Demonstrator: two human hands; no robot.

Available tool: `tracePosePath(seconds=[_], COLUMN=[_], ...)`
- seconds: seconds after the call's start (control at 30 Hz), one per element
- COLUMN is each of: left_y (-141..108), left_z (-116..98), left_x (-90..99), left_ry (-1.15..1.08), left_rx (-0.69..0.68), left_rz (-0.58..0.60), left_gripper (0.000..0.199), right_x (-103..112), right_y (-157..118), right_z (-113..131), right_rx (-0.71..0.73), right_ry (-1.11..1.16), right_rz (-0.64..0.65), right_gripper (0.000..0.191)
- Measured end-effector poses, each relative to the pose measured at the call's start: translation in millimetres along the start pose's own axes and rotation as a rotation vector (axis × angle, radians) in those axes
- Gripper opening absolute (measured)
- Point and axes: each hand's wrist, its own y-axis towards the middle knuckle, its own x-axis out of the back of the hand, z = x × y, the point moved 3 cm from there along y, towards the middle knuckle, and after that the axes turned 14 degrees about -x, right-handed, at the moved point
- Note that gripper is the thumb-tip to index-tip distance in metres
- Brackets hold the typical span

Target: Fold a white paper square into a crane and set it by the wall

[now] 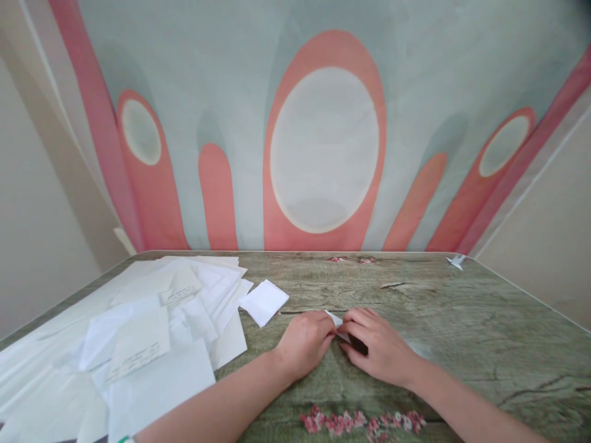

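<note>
A small folded piece of white paper point(333, 318) is between my two hands, low over the wood-patterned table point(462, 320). My left hand point(306, 342) has its fingers curled and pressed on the paper's left side. From the right, my right hand point(376, 344) pinches the paper's edge between thumb and fingers. Both sets of fingertips nearly meet, and they hide much of the paper. A square stack of white paper point(265, 302) lies just beyond my left hand.
Loose white sheets and papers point(184, 363) cover the table's left side, some with printed lines. A small folded white paper figure point(456, 261) sits at the far right corner. Behind the table hangs a grey-green and pink patterned backdrop point(240, 74).
</note>
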Motion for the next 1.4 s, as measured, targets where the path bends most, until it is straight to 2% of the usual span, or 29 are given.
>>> tracePosePath(seconds=[0.17, 0.33, 0.5, 0.63, 0.77, 0.9, 0.97, 1.1, 1.2, 1.4], left_y=[0.6, 1.0, 0.8, -0.5, -0.6, 1.5, 2.2, 1.7, 0.8, 0.3], left_z=[-0.5, -0.6, 0.8, 2.6, 5.1, 5.6, 5.0, 4.3, 7.0, 17.2], left_x=[2.4, 2.7, 3.6, 2.8, 3.6, 6.4, 7.0, 5.6, 4.8, 7.9], left_ry=[0.015, 0.026, -0.006, -0.049, -0.053, -0.018, 0.028, 0.108, 0.078, -0.108], left_rx=[-0.007, -0.031, 0.018, 0.052, 0.046, -0.041, -0.072, -0.081, -0.06, 0.026], left_rz=[0.011, 0.003, -0.022, -0.048, -0.036, 0.055, 0.102, 0.142, 0.115, 0.009], left_gripper=[0.01, 0.012, 0.006, 0.01, 0.011, 0.017, 0.017, 0.016, 0.015, 0.017], right_x=[3.7, -1.8, -6.0, -4.4, -2.6, -3.2, -4.0, -5.9, -8.8, -10.9], right_y=[3.5, 7.5, 10.3, 10.0, 9.0, 6.0, 4.6, 3.8, 3.2, 4.0], right_z=[-9.2, -20.4, -21.3, -19.0, -19.6, -16.5, -13.6, -7.3, -4.4, -7.6], right_rx=[0.042, 0.094, 0.063, 0.028, 0.081, 0.299, 0.364, 0.378, 0.384, 0.324], right_ry=[0.141, 0.189, 0.272, 0.296, 0.201, -0.09, -0.226, -0.371, -0.428, -0.332], right_rz=[0.008, 0.016, 0.057, 0.057, 0.01, -0.081, -0.123, -0.147, -0.143, -0.148], right_gripper=[0.028, 0.044, 0.037, 0.032, 0.026, 0.021, 0.022, 0.02, 0.019, 0.022])
